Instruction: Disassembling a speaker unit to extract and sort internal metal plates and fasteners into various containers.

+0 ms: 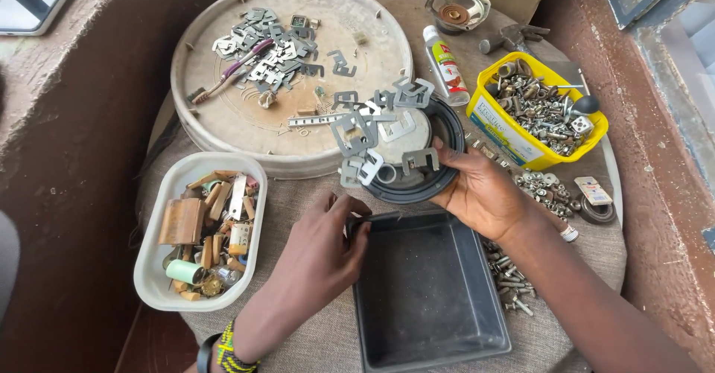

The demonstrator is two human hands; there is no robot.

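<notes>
I am looking down at a round table with a grey cloth on it (313, 328). My right hand (484, 194) is closed on the rim of a round black speaker magnet (436, 183) and holds it up over the middle of the table. A bunch of flat grey metal pieces (372, 135) sticks to the magnet, and they hang off its left side in a clump.

My left hand (316, 257) has its fingers pinched on the top left corner of a dark grey square plastic tray (428, 291). That tray sits at the near edge of the table, just under the magnet.

I think the job is partly done. The magnet has many pieces on it, so picking up looks done for this load. The tray looks bare inside, so no pieces have been dropped there yet. More flat grey pieces still lie in a heap (268, 49) on the big round cream tray (201, 120) at the far edge of the table, next to a purple toothbrush (234, 68).

A white oval tub of brown bits (153, 269) sits at the left edge. A yellow box of bolts (540, 109) sits at the right edge, and loose screws (510, 276) lie beside the dark tray.
</notes>
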